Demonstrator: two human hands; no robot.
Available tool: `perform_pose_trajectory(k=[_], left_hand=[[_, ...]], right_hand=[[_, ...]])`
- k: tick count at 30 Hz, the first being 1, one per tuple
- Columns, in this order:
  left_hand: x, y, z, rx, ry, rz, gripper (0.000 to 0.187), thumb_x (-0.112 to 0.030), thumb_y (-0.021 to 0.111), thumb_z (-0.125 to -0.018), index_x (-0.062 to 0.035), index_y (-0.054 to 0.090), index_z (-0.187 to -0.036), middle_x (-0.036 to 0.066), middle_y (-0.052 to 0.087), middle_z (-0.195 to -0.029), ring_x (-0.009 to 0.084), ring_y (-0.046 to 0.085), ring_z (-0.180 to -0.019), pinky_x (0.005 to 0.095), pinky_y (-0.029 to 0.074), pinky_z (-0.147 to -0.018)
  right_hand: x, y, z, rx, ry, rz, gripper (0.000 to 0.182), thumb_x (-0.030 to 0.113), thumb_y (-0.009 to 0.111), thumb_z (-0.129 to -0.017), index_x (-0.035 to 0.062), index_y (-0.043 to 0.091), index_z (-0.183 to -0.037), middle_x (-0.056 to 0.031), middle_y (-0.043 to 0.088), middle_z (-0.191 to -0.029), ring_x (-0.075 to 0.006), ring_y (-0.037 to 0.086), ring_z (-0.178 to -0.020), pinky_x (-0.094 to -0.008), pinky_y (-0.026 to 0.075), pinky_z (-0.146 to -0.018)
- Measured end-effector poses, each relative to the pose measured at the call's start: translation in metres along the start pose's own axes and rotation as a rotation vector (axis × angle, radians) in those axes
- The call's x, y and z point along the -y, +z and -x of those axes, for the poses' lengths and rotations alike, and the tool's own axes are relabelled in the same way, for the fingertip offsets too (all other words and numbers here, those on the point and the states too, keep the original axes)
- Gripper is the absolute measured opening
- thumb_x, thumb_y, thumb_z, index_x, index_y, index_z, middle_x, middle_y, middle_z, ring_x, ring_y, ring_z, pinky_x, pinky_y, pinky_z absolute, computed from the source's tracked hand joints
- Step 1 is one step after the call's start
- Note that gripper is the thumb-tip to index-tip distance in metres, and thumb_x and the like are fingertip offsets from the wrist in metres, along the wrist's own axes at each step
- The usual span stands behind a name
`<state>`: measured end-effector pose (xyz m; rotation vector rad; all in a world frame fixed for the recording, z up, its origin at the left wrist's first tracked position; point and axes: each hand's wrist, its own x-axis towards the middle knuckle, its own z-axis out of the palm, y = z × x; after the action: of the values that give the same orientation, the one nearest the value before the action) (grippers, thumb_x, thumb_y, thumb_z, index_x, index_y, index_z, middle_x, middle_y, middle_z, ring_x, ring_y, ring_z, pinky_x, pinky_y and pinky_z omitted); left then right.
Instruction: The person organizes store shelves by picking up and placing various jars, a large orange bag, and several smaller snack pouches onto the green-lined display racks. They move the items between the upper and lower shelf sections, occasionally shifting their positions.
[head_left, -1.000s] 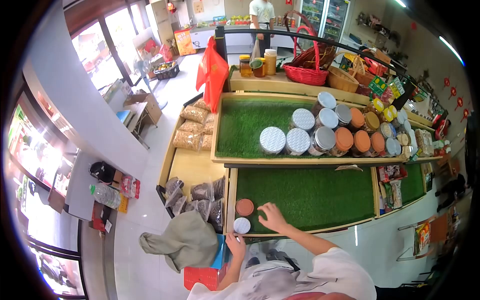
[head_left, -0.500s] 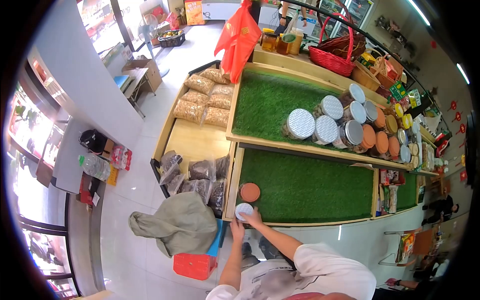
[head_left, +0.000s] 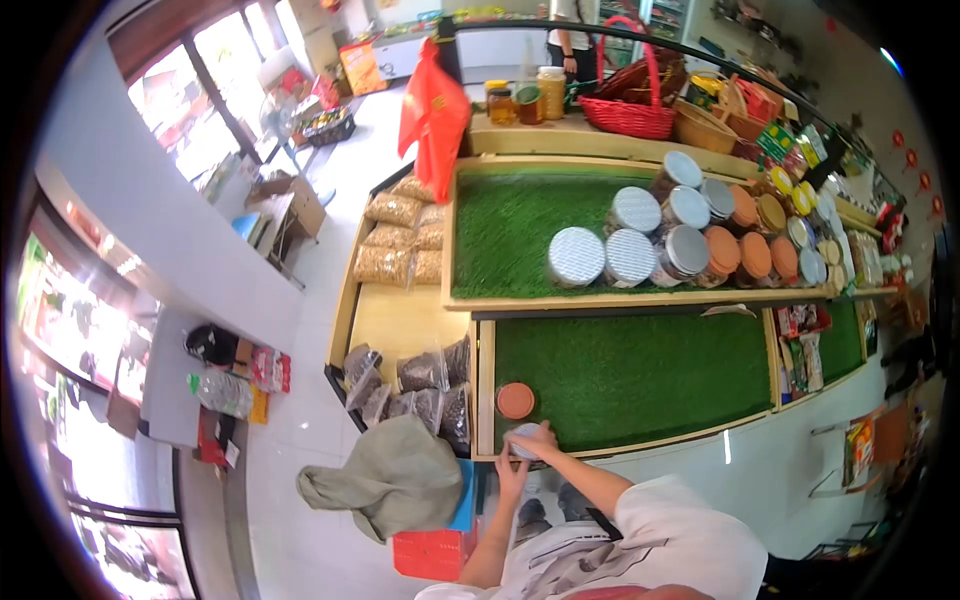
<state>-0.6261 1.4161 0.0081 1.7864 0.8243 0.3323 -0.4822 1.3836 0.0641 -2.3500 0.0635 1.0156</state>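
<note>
A jar with a whitish lid (head_left: 523,440) stands at the near left corner of the lower green shelf. My right hand (head_left: 540,441) wraps round its right side, fingers bent on the lid's edge. Against its left and near side rests my left hand (head_left: 511,470), fingers closed on the jar. Just beyond them sits a jar with an orange lid (head_left: 515,400), touched by neither hand. The lower green shelf (head_left: 640,375) stretches off to the right.
Lidded jars (head_left: 630,257) crowd the upper green shelf (head_left: 510,220). Bags of dark goods (head_left: 422,371) lie left, near a grey-green cloth (head_left: 395,475) over a red stool (head_left: 430,553). A red bag (head_left: 433,120) hangs above. A person (head_left: 570,50) stands far back.
The view has turned and shifted, so the shelves sit lower in the frame. Both hands remain at the whitish-lidded jar, the right one now further round its lid.
</note>
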Motion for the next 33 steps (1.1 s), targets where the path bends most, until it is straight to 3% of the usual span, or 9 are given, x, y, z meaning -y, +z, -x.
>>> perform_pose_trajectory(k=[2, 9, 12, 13, 15, 17, 22, 24, 33], left_hand=[[-0.036, -0.001, 0.010, 0.054, 0.173, -0.063, 0.086, -0.014, 0.076, -0.078, -0.0091, 0.030, -0.151, 0.024, 0.035, -0.145, 0.0373, 0.037, -0.131, 0.0430, 0.041, -0.103], [-0.205, 0.013, 0.036, 0.117, 0.451, 0.084, 0.089, -0.018, 0.077, -0.076, -0.0114, 0.029, -0.150, 0.027, 0.012, -0.154, 0.0461, 0.023, -0.140, 0.0504, 0.031, -0.112], [-0.265, 0.017, 0.016, 0.016, 0.709, 0.186, 0.091, -0.021, 0.079, -0.075, -0.0155, 0.028, -0.150, 0.026, 0.010, -0.156, 0.0461, 0.022, -0.141, 0.0526, 0.029, -0.112], [-0.285, 0.014, 0.002, -0.057, 0.849, 0.147, 0.086, -0.027, 0.080, -0.077, -0.0163, 0.032, -0.148, 0.025, 0.004, -0.157, 0.0478, 0.028, -0.137, 0.0534, 0.032, -0.110], [-0.309, 0.010, -0.032, -0.153, 0.947, 0.142, 0.086, -0.039, 0.076, -0.081, -0.0244, 0.028, -0.151, 0.029, 0.009, -0.156, 0.0499, 0.022, -0.140, 0.0581, 0.025, -0.112], [-0.369, -0.002, -0.067, -0.234, 1.063, 0.169, 0.085, -0.044, 0.072, -0.083, -0.0209, 0.027, -0.152, 0.030, 0.011, -0.156, 0.0495, 0.021, -0.141, 0.0584, 0.024, -0.112], [-0.472, -0.015, -0.157, -0.328, 1.017, 0.069, 0.082, -0.026, 0.069, -0.087, -0.0049, 0.023, -0.152, 0.021, 0.015, -0.159, 0.0378, 0.026, -0.143, 0.0455, 0.029, -0.114], [-0.493, -0.014, -0.185, -0.219, 0.908, 0.188, 0.079, -0.025, 0.067, -0.089, -0.0016, 0.023, -0.152, 0.022, 0.023, -0.156, 0.0364, 0.031, -0.141, 0.0428, 0.031, -0.112], [-0.477, 0.001, -0.256, -0.126, 0.694, 0.108, 0.072, -0.032, 0.057, -0.094, 0.0044, 0.026, -0.149, 0.032, 0.060, -0.118, 0.0414, 0.062, -0.107, 0.0418, 0.047, -0.092]], right_hand=[[-0.014, -0.037, 0.020, 0.043, -0.023, -0.077, 0.107, 0.054, 0.084, -0.056, -0.0065, 0.038, -0.132, -0.0297, 0.058, -0.121, -0.0389, 0.060, -0.113, -0.0414, 0.050, -0.095], [-0.050, -0.155, 0.138, -0.223, -0.652, -0.150, 0.101, 0.039, 0.088, -0.057, -0.0014, 0.037, -0.134, -0.0260, 0.050, -0.129, -0.0363, 0.055, -0.118, -0.0420, 0.046, -0.100], [0.002, -0.230, 0.186, -0.327, -0.894, -0.240, 0.098, 0.028, 0.090, -0.054, 0.0032, 0.037, -0.134, -0.0245, 0.044, -0.133, -0.0370, 0.052, -0.120, -0.0437, 0.045, -0.100], [0.021, -0.248, 0.195, -0.402, -1.031, -0.271, 0.098, 0.027, 0.090, -0.054, 0.0036, 0.037, -0.134, -0.0243, 0.044, -0.132, -0.0383, 0.051, -0.120, -0.0444, 0.045, -0.099], [0.061, -0.281, 0.204, -0.533, -1.241, -0.305, 0.099, 0.026, 0.090, -0.054, 0.0042, 0.036, -0.134, -0.0242, 0.043, -0.131, -0.0405, 0.049, -0.121, -0.0459, 0.045, -0.099], [0.103, -0.310, 0.207, -0.631, -1.340, -0.297, 0.098, 0.024, 0.089, -0.054, 0.0045, 0.035, -0.134, -0.0246, 0.041, -0.132, -0.0417, 0.047, -0.122, -0.0467, 0.044, -0.100], [0.211, -0.366, 0.173, -0.718, -1.433, -0.301, 0.095, 0.020, 0.085, -0.057, 0.0047, 0.036, -0.136, -0.0249, 0.040, -0.132, -0.0437, 0.047, -0.119, -0.0467, 0.044, -0.100], [0.244, -0.380, 0.152, -0.728, -1.387, -0.221, 0.095, 0.020, 0.084, -0.057, 0.0044, 0.036, -0.137, -0.0226, 0.041, -0.133, -0.0450, 0.050, -0.116, -0.0486, 0.045, -0.097], [0.291, -0.395, 0.055, -0.738, -1.220, 0.115, 0.100, 0.041, 0.081, -0.058, 0.0002, 0.038, -0.138, -0.0254, 0.046, -0.131, -0.0479, 0.056, -0.102, -0.0514, 0.046, -0.093]])
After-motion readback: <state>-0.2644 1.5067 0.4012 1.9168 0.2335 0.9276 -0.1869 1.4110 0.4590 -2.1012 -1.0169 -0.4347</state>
